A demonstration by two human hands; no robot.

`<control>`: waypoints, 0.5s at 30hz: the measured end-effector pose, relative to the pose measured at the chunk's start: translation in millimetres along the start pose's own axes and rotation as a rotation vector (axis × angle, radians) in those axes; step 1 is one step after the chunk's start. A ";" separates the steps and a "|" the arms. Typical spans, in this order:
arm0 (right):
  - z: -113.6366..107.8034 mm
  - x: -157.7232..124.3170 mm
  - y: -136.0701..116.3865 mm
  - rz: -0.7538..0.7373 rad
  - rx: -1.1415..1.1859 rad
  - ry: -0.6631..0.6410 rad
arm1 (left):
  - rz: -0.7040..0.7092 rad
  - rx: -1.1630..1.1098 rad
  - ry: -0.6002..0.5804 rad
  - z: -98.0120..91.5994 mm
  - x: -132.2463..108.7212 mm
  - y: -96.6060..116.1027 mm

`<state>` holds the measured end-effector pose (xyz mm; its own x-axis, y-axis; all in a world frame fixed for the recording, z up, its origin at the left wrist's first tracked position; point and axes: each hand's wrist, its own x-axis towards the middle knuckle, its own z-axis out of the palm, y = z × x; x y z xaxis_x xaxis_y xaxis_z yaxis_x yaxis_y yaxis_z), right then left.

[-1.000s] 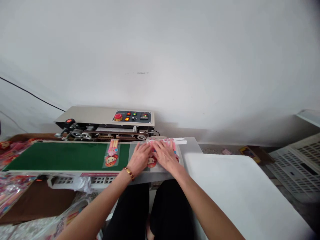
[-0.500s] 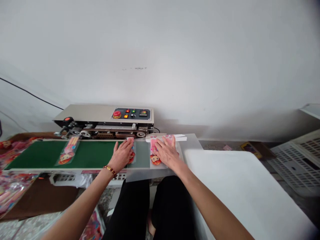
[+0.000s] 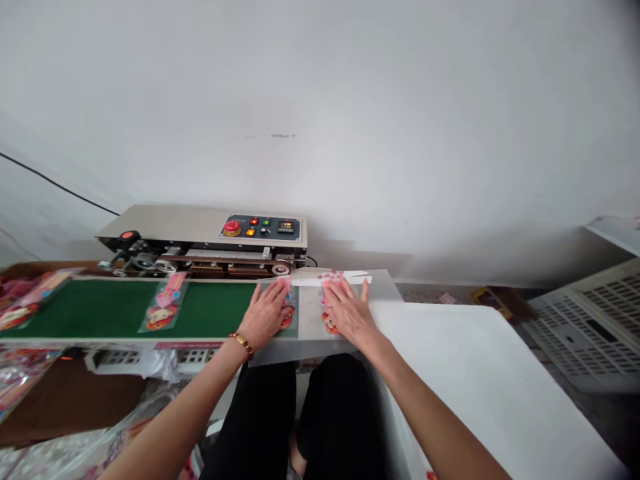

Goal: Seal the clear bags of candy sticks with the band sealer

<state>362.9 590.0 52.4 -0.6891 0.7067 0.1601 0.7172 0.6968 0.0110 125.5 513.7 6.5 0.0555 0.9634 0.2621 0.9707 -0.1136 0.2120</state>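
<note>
Lays left hand and right hand flat on cartoon packets by right end of conveyor belt, another packet now released along it.

Your green belt carries one packet lying slantwise around its middle and another packet at its left end. Over the cloudy plastic sheet, a third packet lies beneath your left hand and a fourth packet beneath your right hand, beside your white table.
</note>
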 end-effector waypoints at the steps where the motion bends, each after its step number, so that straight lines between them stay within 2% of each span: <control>1: 2.1 3.3 -6.1 -0.011 0.011 0.001 | -0.018 0.010 -0.001 -3.3 -5.3 -12.5; 4: 6.9 17.0 -32.0 -0.034 0.058 0.020 | -0.075 0.044 -0.018 -15.6 -19.0 -46.6; 7: 7.7 27.3 -53.5 -0.031 0.093 0.038 | -0.142 0.086 0.021 -26.4 -23.8 -56.7; 9: 6.6 28.7 -57.6 -0.013 0.105 0.036 | -0.121 0.077 0.065 -26.2 -19.3 -41.6; 11: 4.5 25.0 -51.6 0.023 0.108 0.030 | -0.033 0.023 0.077 -18.4 -9.6 -12.1; 13: 1.3 16.3 -37.1 0.071 0.090 0.035 | 0.046 -0.034 0.064 -6.5 2.1 20.6; 15: -1.9 4.9 -18.7 0.119 0.054 0.037 | 0.070 -0.057 0.055 3.5 12.0 44.0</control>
<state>346.3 580.2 54.9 -0.5943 0.7806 0.1938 0.7864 0.6144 -0.0631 169.7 521.1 15.7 0.1086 0.9379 0.3296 0.9498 -0.1957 0.2440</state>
